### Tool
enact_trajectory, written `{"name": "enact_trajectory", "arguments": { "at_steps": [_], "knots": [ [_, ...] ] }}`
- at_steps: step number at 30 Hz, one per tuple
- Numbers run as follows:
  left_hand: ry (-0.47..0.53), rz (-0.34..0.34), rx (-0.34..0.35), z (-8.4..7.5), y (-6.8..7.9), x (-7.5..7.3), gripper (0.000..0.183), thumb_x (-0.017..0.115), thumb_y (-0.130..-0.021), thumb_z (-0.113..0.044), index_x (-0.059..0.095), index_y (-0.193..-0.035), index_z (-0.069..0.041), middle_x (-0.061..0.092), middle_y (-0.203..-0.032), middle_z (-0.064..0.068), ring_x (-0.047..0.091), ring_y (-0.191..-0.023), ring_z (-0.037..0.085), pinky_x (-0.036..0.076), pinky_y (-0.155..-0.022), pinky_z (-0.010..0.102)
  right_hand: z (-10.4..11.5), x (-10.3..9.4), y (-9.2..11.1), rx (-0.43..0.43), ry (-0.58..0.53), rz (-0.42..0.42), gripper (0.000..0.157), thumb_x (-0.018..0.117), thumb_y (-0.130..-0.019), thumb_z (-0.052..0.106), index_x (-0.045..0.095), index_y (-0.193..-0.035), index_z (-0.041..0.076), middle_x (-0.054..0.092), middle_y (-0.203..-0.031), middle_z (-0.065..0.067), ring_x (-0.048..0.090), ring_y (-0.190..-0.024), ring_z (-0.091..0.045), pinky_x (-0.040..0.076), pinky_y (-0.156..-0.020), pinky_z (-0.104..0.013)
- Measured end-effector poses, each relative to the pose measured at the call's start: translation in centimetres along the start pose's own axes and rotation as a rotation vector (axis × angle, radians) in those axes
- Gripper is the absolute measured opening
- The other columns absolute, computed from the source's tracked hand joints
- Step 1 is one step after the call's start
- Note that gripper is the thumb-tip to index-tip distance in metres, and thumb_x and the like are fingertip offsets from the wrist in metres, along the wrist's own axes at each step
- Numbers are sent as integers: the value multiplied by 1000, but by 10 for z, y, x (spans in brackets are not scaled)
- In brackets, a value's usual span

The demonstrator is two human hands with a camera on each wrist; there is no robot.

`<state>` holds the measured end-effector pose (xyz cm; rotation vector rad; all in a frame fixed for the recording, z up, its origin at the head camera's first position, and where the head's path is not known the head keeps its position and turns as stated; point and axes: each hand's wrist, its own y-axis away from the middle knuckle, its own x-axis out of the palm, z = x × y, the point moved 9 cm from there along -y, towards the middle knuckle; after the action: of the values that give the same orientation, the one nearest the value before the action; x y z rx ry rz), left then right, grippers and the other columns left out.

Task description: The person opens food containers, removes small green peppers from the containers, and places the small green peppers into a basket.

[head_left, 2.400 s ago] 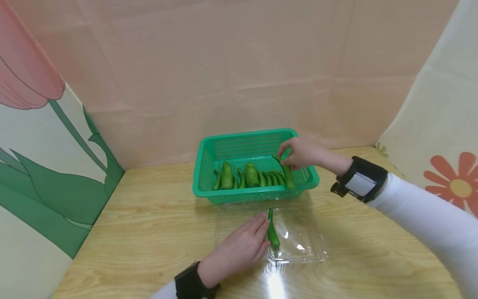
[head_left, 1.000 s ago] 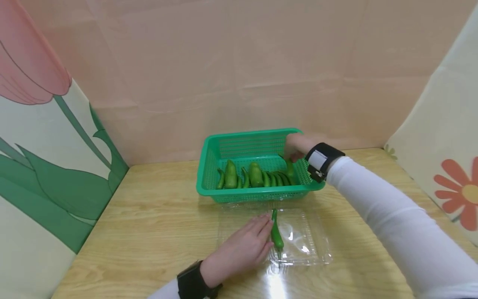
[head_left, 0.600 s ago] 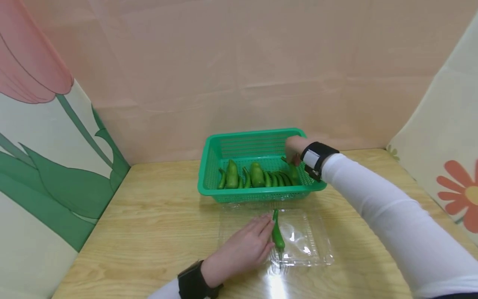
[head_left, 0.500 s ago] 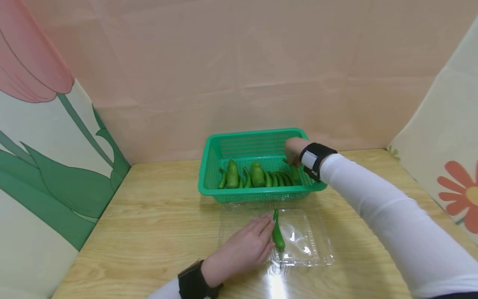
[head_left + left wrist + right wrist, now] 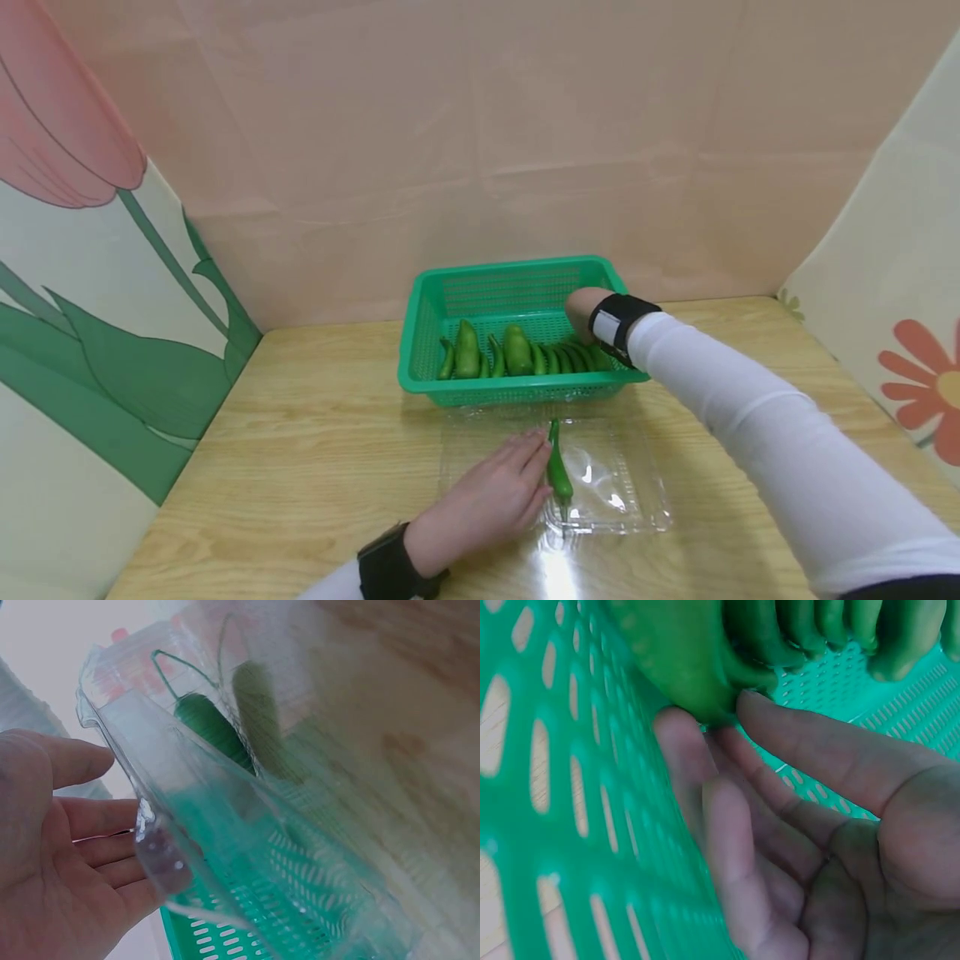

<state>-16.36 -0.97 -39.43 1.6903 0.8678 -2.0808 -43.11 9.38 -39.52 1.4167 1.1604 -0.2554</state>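
Observation:
A long green pepper [image 5: 682,660] lies at the right end of the green basket [image 5: 517,271]. In the right wrist view its tip is between the thumb and fingertips of my right hand [image 5: 787,825]; the head view hides those fingers. My left hand [image 5: 491,492] rests on the clear plastic clamshell box [image 5: 611,475], fingers straight together beside a single green chili [image 5: 558,471]. The left wrist view has the left hand [image 5: 71,840] at the clear plastic edge, with a dark green chili [image 5: 210,731] seen through it.
Several green chilies [image 5: 555,360] and two thicker green vegetables [image 5: 467,350] [image 5: 517,350] lie in a row in the basket. The box sits just in front of the basket on the wooden table [image 5: 315,433]. A pink backdrop [image 5: 480,150] stands behind.
My right hand has lowered the long green pepper from above the basket's front rim to its right end, then shifted slightly nearer. My left hand keeps its place on the box.

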Motion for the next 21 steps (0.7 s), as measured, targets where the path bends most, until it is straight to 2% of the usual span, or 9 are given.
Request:
{"name": "enact_trajectory", "arguments": {
  "at_steps": [1, 3, 4, 8, 11, 12, 15, 19, 21],
  "knots": [
    [-1, 0, 1, 0, 0, 0, 53, 41, -100, -33, 44, -136, 5, 43, -143, 21, 43, -134, 29, 34, -113, 36, -1, 2, -10, 21, 80, 74, 17, 59, -89, 11, 58, -72, 10, 51, -89, -8, 44, -78, -20, 37, -65, -25],
    [-8, -1, 5, 0, 0, 0, 52, 41, -100, -33, 44, -136, 5, 43, -143, 22, 43, -133, 29, 34, -113, 36, -1, 4, -19, 26, 143, 124, 15, 60, -90, 12, 58, -76, 9, 50, -92, -9, 44, -80, -22, 37, -65, -27],
    [-11, -2, 7, -1, 0, 0, 52, 41, -100, -33, 44, -136, 5, 44, -142, 22, 43, -133, 29, 35, -113, 36, -2, 5, -21, 28, 133, 106, 13, 61, -90, 13, 59, -78, 8, 52, -94, -10, 45, -81, -23, 38, -66, -28],
    [-14, -4, 10, -1, 0, -1, 52, 41, -100, -33, 45, -135, 5, 44, -143, 22, 44, -133, 29, 35, -112, 36, -9, 4, -22, 79, 35, 40, 11, 64, -89, 17, 65, -88, 7, 58, -105, -13, 52, -92, -24, 49, -79, -29],
    [-13, -2, 8, -1, 0, -1, 52, 42, -100, -33, 44, -136, 5, 43, -143, 22, 43, -133, 29, 35, -112, 36, -13, 6, -24, 123, -72, 90, 12, 63, -89, 15, 70, -88, 6, 66, -100, -11, 60, -89, -22, 54, -81, -29],
    [-13, -1, 7, -1, 0, -1, 52, 42, -100, -33, 44, -136, 5, 43, -143, 22, 44, -133, 29, 35, -112, 36, -13, 7, -24, 121, -85, 111, 13, 62, -90, 14, 71, -85, 6, 67, -93, -9, 60, -84, -20, 55, -77, -27],
    [-13, 1, 8, 0, 0, -1, 52, 42, -100, -33, 44, -136, 5, 43, -143, 22, 43, -134, 29, 35, -112, 36, -17, 13, -25, 168, -226, 191, 17, 58, -90, 10, 72, -82, 3, 68, -81, -7, 63, -75, -17, 54, -67, -22],
    [-18, -2, 11, 0, -1, -2, 52, 42, -100, -33, 44, -136, 5, 43, -143, 22, 43, -134, 29, 36, -112, 37, -22, 16, -23, 201, -324, 197, 17, 59, -91, 10, 72, -89, 0, 69, -87, -10, 67, -82, -21, 58, -71, -26],
    [-19, -5, 13, 0, -1, -1, 52, 43, -100, -33, 44, -136, 5, 43, -143, 21, 43, -133, 29, 36, -112, 37, -21, 16, -21, 182, -319, 191, 18, 58, -92, 10, 72, -93, 0, 70, -87, -9, 67, -83, -20, 58, -75, -27]
  ]
}}
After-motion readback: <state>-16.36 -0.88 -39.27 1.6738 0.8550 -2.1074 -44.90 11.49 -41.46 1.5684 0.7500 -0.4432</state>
